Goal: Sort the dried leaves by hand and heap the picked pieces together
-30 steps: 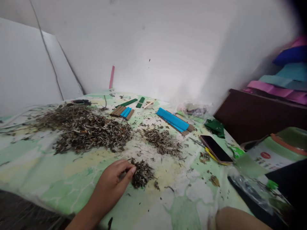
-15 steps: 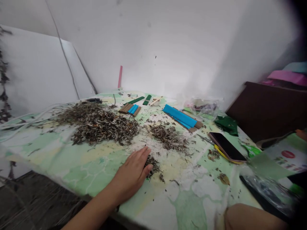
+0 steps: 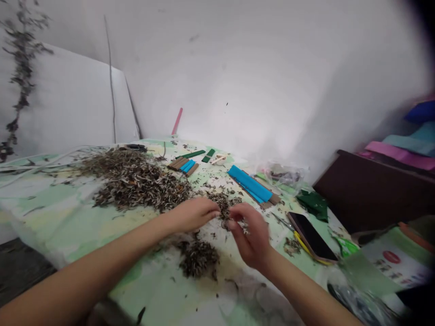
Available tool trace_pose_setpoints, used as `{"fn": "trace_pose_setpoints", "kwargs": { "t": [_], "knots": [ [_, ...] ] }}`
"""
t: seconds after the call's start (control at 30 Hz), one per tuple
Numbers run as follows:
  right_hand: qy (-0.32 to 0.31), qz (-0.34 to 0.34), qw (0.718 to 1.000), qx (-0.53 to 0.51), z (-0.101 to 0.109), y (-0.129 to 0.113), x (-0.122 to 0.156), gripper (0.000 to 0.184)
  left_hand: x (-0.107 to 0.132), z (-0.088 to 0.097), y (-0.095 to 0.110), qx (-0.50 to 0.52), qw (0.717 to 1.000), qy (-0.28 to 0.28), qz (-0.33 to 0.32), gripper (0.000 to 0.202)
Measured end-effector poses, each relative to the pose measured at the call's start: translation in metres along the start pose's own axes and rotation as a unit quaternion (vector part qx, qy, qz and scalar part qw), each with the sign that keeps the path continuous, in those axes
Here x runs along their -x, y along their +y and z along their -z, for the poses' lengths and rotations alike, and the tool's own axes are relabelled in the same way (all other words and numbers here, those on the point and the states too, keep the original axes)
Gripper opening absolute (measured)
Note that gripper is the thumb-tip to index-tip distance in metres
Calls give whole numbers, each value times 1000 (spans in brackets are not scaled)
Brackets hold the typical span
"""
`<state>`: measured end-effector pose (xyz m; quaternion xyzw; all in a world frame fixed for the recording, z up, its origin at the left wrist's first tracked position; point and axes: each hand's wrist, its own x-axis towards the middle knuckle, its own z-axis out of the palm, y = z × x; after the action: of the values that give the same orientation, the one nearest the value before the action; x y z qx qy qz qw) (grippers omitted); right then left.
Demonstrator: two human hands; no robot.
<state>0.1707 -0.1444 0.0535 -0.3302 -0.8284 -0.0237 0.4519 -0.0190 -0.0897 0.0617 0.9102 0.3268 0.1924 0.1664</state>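
My left hand reaches over the near edge of a middle pile of dried leaves, its fingers stretched forward and nothing visible in them. Facing it from the right, my right hand is curved, thumb and fingers apart, at the same pile. A narrow gap with leaf bits lies between the two hands. Closer to me sits a small dark heap of dried leaves. The largest leaf pile spreads to the left, beyond my left forearm. Both hands partly cover the middle pile.
Blue and brown rolls and a folded blue sheet lie farther back on the green-white tablecloth. At right are yellow-handled scissors, a phone, a plastic bag and a dark brown box.
My left hand has moved from the small heap up to the middle pile. My right hand has come in from the lower right to face it. The view has shifted slightly.
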Motion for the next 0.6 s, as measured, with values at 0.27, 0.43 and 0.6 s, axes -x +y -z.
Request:
{"fn": "trace_pose_setpoints", "kwargs": {
  "t": [0.27, 0.43, 0.6],
  "knots": [
    [-63, -193, 974, 105, -36, 66, 19, 10, -29, -46, -44, 183, 969, 122, 116, 20],
    [-130, -200, 966, 103, -36, 66, 20, 11, -29, -52, -42, 191, 967, 122, 116, 19],
    [-153, -156, 970, 107, -36, 65, 19, 11, -30, -51, -38, 197, 969, 121, 90, 21]
  ]
}}
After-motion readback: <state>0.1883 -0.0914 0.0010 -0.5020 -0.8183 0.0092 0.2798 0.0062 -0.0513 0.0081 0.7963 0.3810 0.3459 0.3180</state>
